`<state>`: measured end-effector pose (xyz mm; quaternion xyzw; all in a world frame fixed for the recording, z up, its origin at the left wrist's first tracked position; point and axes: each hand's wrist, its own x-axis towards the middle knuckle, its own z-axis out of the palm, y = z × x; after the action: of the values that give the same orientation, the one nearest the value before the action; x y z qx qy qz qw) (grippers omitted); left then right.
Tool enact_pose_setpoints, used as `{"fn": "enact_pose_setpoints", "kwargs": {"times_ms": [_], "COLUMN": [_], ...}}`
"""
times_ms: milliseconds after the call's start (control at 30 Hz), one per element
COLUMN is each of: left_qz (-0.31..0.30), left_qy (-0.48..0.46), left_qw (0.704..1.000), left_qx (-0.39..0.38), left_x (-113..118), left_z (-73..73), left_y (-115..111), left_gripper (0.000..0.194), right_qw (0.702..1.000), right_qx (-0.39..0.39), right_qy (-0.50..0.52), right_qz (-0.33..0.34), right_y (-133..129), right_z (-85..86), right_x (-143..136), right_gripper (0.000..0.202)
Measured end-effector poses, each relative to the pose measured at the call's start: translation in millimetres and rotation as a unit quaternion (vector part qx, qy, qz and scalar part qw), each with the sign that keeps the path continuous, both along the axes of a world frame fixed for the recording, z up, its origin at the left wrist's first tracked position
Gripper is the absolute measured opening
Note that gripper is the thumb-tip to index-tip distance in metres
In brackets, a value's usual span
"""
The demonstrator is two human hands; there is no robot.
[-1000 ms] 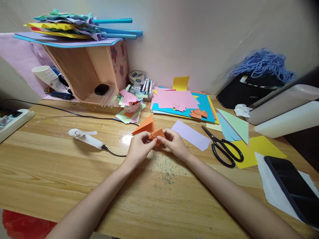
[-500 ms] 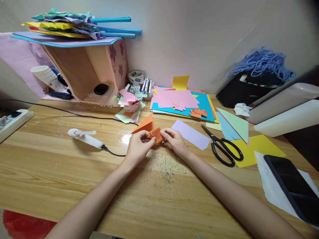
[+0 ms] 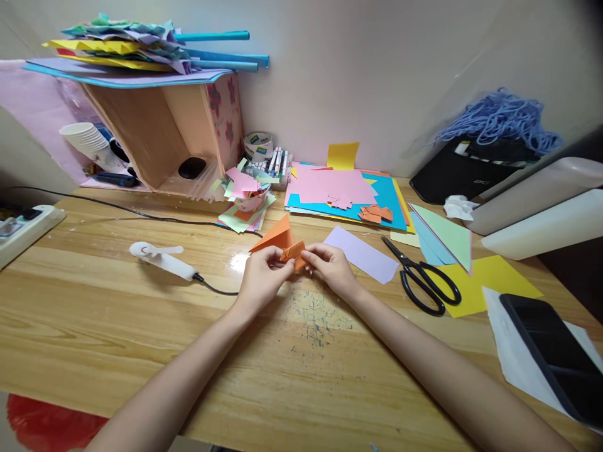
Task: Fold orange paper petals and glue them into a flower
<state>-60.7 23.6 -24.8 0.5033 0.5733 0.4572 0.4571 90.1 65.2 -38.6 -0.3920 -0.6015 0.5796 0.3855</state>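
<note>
Between my two hands is a small folded orange paper, held just above the wooden table. My left hand pinches its left side between thumb and fingers. On the right side, my right hand grips the same piece with its fingertips, which partly hide the edge. Just behind my left hand lies a larger orange paper triangle. A lilac paper strip lies flat to the right of my right hand.
Black-handled scissors, yellow paper and a phone lie on the right. A white glue gun with a cord lies left. Behind are a paper stack, a scrap cup and an open box.
The small orange paper has tilted slightly between my fingers, and my right fingertips have shifted a little on its edge. Both hands keep their hold.
</note>
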Motion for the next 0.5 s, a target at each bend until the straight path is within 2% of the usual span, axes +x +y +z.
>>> {"fn": "enact_pose_setpoints", "kwargs": {"times_ms": [233,500], "left_qz": [-0.001,0.018], "left_qy": [-0.021,-0.013], "left_qw": [1.0,1.0], "left_qx": [-0.004,0.004], "left_x": [-1.4,-1.5], "left_z": [-3.8,4.0], "left_y": [1.1,-0.3], "left_gripper": [0.022,0.026], "right_qw": [1.0,1.0], "right_qx": [0.005,-0.01], "right_qy": [-0.003,-0.001], "right_qz": [-0.016,-0.02], "right_y": [2.5,2.2], "right_z": [-0.7,0.9], "right_x": [1.1,0.6], "right_gripper": [0.023,0.02]}}
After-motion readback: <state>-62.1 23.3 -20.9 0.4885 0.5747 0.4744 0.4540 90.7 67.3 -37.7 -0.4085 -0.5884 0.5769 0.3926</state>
